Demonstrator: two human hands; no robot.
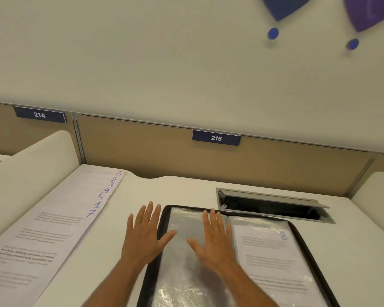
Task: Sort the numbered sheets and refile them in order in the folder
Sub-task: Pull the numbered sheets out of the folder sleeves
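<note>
White desk (186, 189) under a tan partition carrying two number plates, 214 (39, 115) and 215 (216, 138), with one open cable hatch (273, 204) at the back right. Sheets (60, 218) lie fanned along the desk's left side so that each handwritten number shows at its corner — seven can be counted, reading 6, 2, 3, 9, 5, 1, 7 from far to near — which looks like a layout chosen for reading the order at a glance. One black-edged folder (162, 220) lies open in front of the person; its left sleeve looks empty, and its right sleeve still holds one sheet marked 8 (273, 258). Both hands are flat with fingers spread, gripping nothing: the left hand (143, 232) is over the bare desk with its thumb reaching across the folder's edge, the right hand (213, 238) is on the empty sleeve, probably to steady it. Whether the palms press down or merely hover cannot be told.
</note>
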